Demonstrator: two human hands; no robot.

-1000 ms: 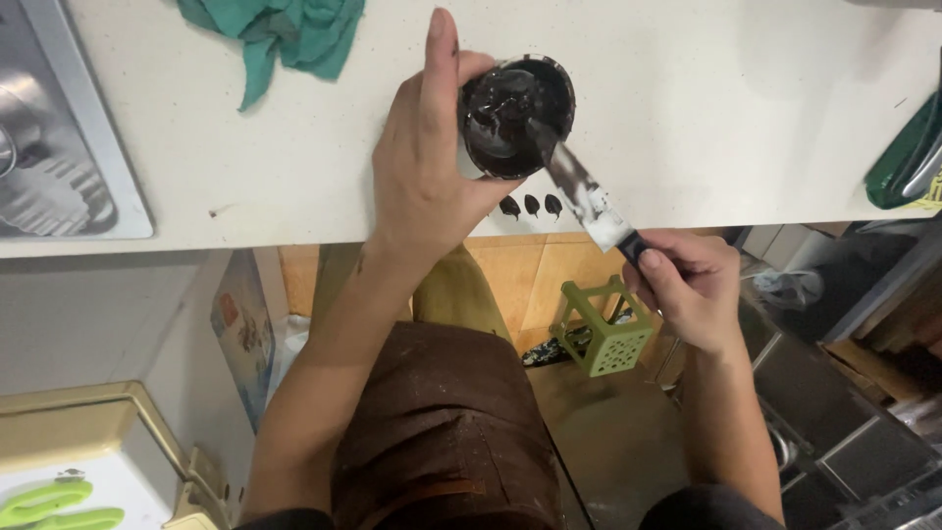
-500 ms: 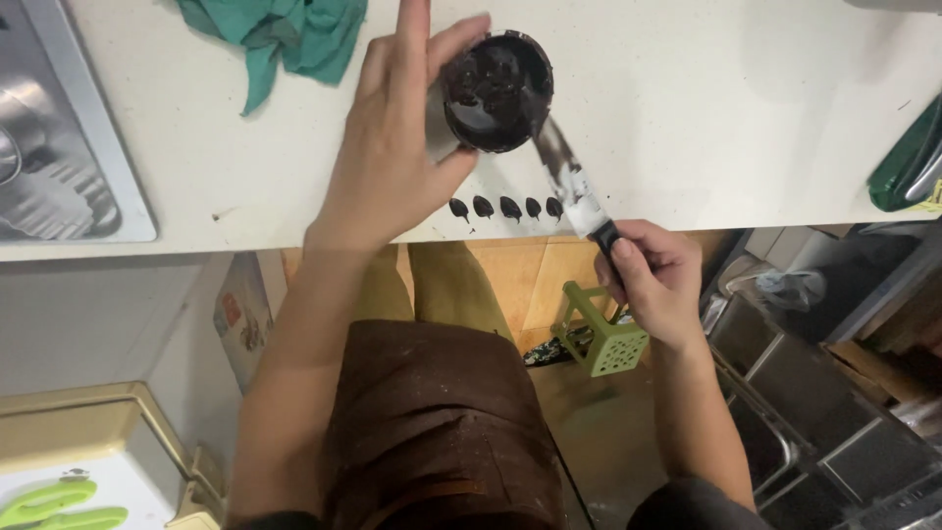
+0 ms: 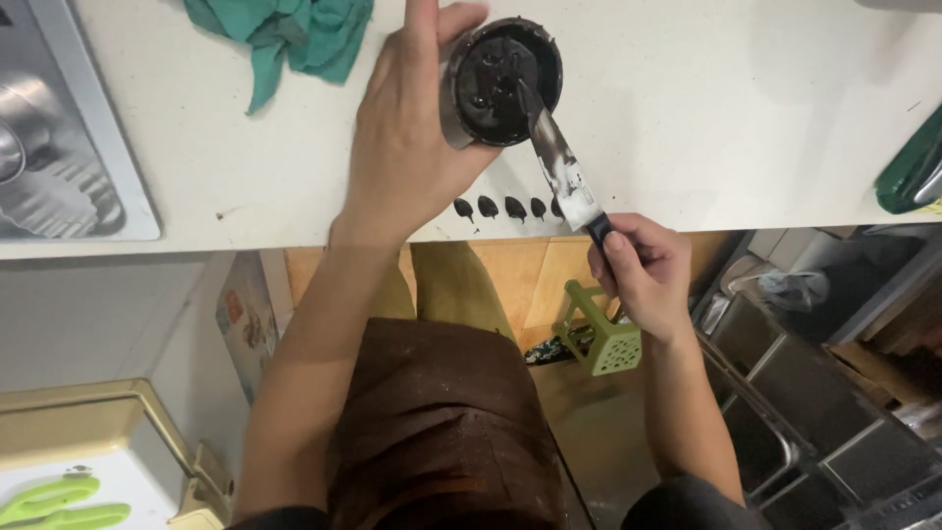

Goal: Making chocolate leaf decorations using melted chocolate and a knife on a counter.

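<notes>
My left hand (image 3: pixel 412 137) grips a small round container (image 3: pixel 505 74) with a dark, wet inside, held on the white counter (image 3: pixel 736 108). My right hand (image 3: pixel 638 270) holds a knife (image 3: pixel 564 172) by its black handle just past the counter's front edge. The smeared blade slants up and its tip reaches into the container's dark contents. Several dark drop-shaped blobs (image 3: pixel 500 207) sit in a row on the counter near the edge, beneath the blade.
A green cloth (image 3: pixel 285 34) lies crumpled at the back of the counter. A steel sink (image 3: pixel 59 147) is at the left. A dark green object (image 3: pixel 913 172) lies at the right edge. Below, a green perforated stool (image 3: pixel 599 334) stands on the floor, and green scissors (image 3: pixel 59 501) rest at lower left.
The container has shifted and turned slightly in my left hand. The knife tip has moved from beside the rim into the container's dark contents.
</notes>
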